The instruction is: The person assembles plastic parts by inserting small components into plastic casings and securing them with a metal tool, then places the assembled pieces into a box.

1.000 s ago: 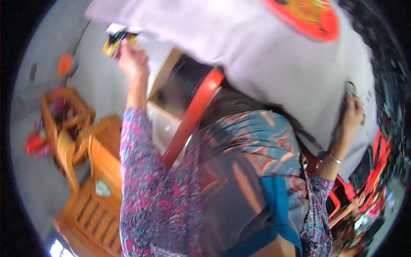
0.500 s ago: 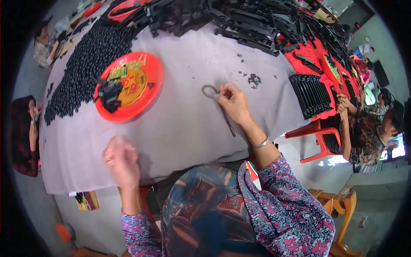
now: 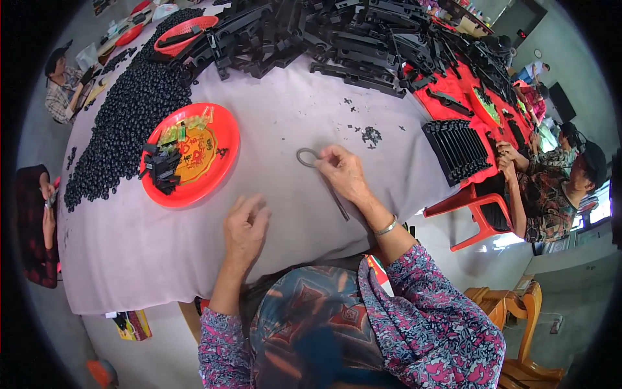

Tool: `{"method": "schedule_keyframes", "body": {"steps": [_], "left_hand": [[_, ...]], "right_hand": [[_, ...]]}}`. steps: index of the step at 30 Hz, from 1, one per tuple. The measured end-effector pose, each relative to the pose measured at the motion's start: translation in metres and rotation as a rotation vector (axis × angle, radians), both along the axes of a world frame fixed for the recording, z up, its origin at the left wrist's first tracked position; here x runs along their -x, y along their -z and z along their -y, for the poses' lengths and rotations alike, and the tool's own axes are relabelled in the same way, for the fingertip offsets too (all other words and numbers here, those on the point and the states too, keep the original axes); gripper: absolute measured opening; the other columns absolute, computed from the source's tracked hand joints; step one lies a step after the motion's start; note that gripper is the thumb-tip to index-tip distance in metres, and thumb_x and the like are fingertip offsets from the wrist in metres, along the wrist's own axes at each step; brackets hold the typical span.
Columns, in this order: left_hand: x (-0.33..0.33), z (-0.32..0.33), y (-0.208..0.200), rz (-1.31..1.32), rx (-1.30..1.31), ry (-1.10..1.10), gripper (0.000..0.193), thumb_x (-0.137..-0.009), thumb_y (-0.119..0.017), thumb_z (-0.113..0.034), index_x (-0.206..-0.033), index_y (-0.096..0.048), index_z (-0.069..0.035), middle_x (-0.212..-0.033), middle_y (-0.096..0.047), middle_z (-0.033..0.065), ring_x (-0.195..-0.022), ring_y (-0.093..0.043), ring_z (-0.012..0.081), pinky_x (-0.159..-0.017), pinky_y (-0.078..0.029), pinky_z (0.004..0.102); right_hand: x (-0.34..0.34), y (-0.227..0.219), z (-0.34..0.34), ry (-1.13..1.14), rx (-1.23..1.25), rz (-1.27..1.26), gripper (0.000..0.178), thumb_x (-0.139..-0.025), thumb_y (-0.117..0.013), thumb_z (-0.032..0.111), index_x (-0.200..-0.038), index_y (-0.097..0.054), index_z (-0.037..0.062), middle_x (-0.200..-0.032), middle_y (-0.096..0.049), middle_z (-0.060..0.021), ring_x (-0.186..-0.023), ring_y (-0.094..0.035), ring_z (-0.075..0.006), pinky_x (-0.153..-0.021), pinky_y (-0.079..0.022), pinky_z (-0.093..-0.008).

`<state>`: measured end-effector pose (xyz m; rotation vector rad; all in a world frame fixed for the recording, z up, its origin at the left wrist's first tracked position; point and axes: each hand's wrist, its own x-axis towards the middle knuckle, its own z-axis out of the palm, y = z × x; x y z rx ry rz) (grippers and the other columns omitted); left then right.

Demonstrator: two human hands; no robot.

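My right hand (image 3: 343, 170) is closed in a pinch on a thin dark rod with a ring at one end (image 3: 339, 206). The ring shows left of the fingers, and the straight shank slants down over the grey cloth. My left hand (image 3: 246, 227) hovers over the cloth nearer to me, fingers loosely bent and apart, slightly blurred. I see nothing between them. Left of it lies a round red plate (image 3: 217, 175) with small black blocks (image 3: 162, 170) and clear greenish pieces (image 3: 181, 131) on it. Small black cross-shaped bits (image 3: 370, 135) are scattered beyond my right hand.
A heap of small black round pieces (image 3: 129, 110) spreads at the left, beside a red basket (image 3: 188, 34). Long black plastic parts (image 3: 291, 35) pile across the back. Black strips (image 3: 459, 149) stand in a row at right, near a co-worker (image 3: 557, 188) and a red stool (image 3: 472, 211).
My left hand has moved right and slightly up, toward my right hand. My right hand still grips the ringed rod in nearly the same spot. The whole view has tilted a little.
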<state>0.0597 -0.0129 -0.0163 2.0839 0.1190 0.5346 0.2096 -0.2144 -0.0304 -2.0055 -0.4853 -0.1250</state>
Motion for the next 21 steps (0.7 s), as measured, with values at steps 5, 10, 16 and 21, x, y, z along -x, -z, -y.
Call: {"method": "schedule_keyframes", "body": {"steps": [5,10,16,21], "left_hand": [[0.003,-0.004,0.003,-0.019,0.086,-0.009,0.023,-0.076,-0.066,-0.006,-0.099,-0.065,0.001,-0.069,-0.048,0.0097,-0.059,-0.050,0.0201,-0.057,-0.042,0.0312],[0.001,-0.001,0.008,-0.021,0.048,0.022,0.022,-0.077,-0.066,-0.006,-0.097,-0.065,0.001,-0.068,-0.048,0.0099,-0.059,-0.050,0.0200,-0.055,-0.041,0.0318],[0.003,-0.001,0.004,-0.034,0.043,0.009,0.019,-0.077,-0.065,-0.007,-0.095,-0.065,0.001,-0.069,-0.049,0.0103,-0.059,-0.051,0.0208,-0.056,-0.042,0.0317],[0.003,-0.001,0.000,-0.062,0.027,-0.003,0.017,-0.078,-0.065,-0.007,-0.093,-0.065,0.000,-0.071,-0.051,0.0104,-0.061,-0.053,0.0216,-0.057,-0.043,0.0318]], "right_hand": [[-0.009,-0.010,0.002,-0.109,-0.288,-0.423,0.014,-0.084,-0.066,0.012,-0.094,-0.061,0.0045,-0.070,-0.054,0.0052,-0.063,-0.047,-0.0037,-0.054,-0.039,-0.0214],[-0.095,-0.019,0.033,-0.014,-0.033,0.026,0.018,-0.084,-0.064,0.014,-0.098,-0.059,0.0039,-0.074,-0.058,0.0018,-0.065,-0.053,-0.0076,-0.057,-0.044,-0.0240],[-0.203,-0.038,0.049,0.259,0.541,0.431,0.044,-0.075,-0.064,0.016,-0.116,-0.052,0.0056,-0.110,-0.057,-0.0171,-0.099,-0.057,-0.0342,-0.087,-0.048,-0.0435],[-0.248,-0.049,0.041,0.181,0.912,0.474,0.054,-0.075,-0.065,0.017,-0.125,-0.048,0.0064,-0.116,-0.055,-0.0154,-0.108,-0.051,-0.0372,-0.093,-0.045,-0.0429]]}}
